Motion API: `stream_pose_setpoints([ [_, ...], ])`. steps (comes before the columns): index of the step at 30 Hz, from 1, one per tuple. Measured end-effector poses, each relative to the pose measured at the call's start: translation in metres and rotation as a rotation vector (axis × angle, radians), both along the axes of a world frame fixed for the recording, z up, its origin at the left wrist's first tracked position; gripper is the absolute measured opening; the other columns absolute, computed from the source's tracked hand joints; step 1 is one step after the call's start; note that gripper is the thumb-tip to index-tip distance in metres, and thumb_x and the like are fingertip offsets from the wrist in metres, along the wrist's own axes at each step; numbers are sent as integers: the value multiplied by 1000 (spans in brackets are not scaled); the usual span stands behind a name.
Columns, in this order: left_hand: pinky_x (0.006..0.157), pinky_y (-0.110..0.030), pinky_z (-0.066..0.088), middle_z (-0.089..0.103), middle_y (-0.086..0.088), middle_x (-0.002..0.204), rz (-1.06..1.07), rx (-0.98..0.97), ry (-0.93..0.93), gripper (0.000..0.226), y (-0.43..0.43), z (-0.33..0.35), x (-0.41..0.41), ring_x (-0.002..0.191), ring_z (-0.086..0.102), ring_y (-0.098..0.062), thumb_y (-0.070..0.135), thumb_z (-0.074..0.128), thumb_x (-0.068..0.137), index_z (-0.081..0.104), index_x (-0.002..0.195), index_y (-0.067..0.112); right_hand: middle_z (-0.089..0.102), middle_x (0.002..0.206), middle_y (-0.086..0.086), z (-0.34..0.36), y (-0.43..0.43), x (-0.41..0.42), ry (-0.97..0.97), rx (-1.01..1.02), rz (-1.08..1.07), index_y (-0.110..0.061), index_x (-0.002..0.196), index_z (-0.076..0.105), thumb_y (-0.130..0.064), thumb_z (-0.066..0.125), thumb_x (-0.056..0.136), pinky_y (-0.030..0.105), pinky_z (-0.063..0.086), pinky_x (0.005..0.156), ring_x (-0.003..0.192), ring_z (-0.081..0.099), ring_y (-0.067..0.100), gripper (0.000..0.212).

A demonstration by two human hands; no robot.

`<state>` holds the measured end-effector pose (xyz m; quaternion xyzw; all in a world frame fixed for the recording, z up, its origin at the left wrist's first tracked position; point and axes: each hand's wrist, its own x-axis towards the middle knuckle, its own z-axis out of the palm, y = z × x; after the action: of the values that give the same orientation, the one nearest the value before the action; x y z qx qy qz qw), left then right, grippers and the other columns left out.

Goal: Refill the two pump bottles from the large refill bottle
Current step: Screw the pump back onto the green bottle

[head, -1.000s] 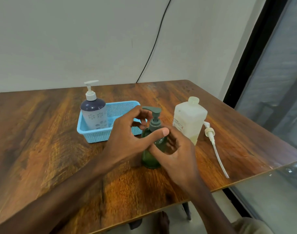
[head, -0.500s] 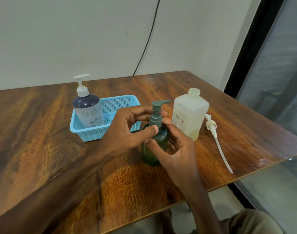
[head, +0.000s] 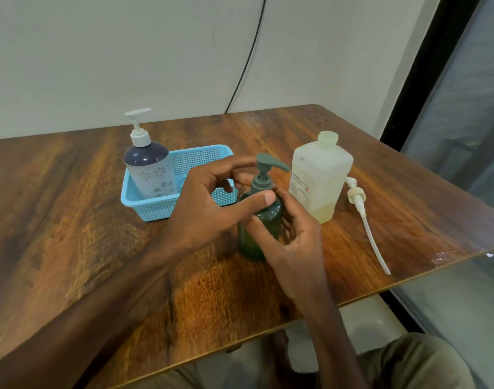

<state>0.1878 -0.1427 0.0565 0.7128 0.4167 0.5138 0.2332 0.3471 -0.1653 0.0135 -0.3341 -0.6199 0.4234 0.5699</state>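
The green pump bottle (head: 269, 216) stands upright at the middle of the wooden table (head: 72, 220), its grey-green pump head pointing right. My left hand (head: 209, 203) pinches the pump collar, thumb in front and fingers behind. My right hand (head: 293, 242) wraps the bottle's body from the right. Just right of it stands the large translucent refill bottle (head: 318, 178), uncapped, with a little yellowish liquid at the bottom. The second pump bottle (head: 152, 172), dark-topped with a white pump, stands in the blue basket (head: 167, 209).
A loose white pump with a long dip tube (head: 358, 200) lies on the table right of the refill bottle. The table's right edge meets a glass pane. A black cable runs down the wall behind.
The green bottle's pump head has turned from pointing left to pointing right under my left fingers. My right hand stays around the body. The view has shifted slightly.
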Motion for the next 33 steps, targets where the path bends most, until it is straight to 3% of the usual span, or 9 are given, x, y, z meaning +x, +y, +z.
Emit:
stream_pose_setpoints([
  [4,96,-57,53,76,6,114,-52,24,-4,32,-3,-3,1,113,69,-23,13,68,91,70,123,14,64,128,-21,1,-1,-1,6,-1,1,-28,137,54,-21,73,91,28,54,98,123,60,3,51],
  [8,106,-52,51,73,-4,124,-151,-49,-47,41,-5,-2,6,125,65,-25,5,59,91,63,131,5,63,126,-26,0,-1,-2,-9,13,-18,-34,134,54,-23,72,92,29,53,99,123,58,2,48],
  [11,105,-50,52,74,3,125,-134,-60,5,36,-2,-2,14,125,65,-20,17,70,95,66,130,14,64,121,-25,-1,0,-2,3,33,-16,-26,132,56,-11,70,92,18,53,91,121,59,1,44],
  [15,100,-45,56,74,9,121,-57,-80,27,33,3,3,17,118,68,-12,35,75,92,71,122,23,66,123,-14,-3,1,-1,-8,9,-8,-25,133,56,-15,70,93,29,57,94,121,60,10,44],
  [18,96,-51,55,73,11,117,26,-40,50,42,6,4,9,115,68,-17,48,81,83,70,120,31,66,123,-17,-2,1,-1,-23,-12,-9,-25,134,56,-19,72,92,29,56,94,121,60,5,45],
  [23,88,-59,55,78,6,100,-19,-27,-70,41,2,7,-1,97,73,-16,26,89,76,71,113,21,63,126,-20,-2,0,-1,-32,-40,-23,-27,139,54,-26,75,90,25,56,94,120,58,-2,53],
  [26,94,-58,55,78,4,110,-80,-26,-50,35,0,5,-3,107,73,-19,17,83,85,70,117,20,63,131,-16,0,0,-1,-9,-21,-6,-23,141,53,-21,74,91,32,55,99,124,59,4,54],
  [29,102,-56,53,75,-2,121,-152,-42,-44,37,-3,-1,3,120,68,-24,2,65,89,66,125,10,64,125,-25,3,-1,-1,10,24,7,-25,136,54,-11,71,93,20,52,95,121,60,0,48],
  [33,107,-47,52,72,6,127,-158,-78,-8,39,-8,-6,20,126,64,-17,17,70,93,61,131,17,66,127,-13,-2,0,-1,-18,26,-14,-17,137,55,-10,69,93,21,52,97,123,60,6,47],
])
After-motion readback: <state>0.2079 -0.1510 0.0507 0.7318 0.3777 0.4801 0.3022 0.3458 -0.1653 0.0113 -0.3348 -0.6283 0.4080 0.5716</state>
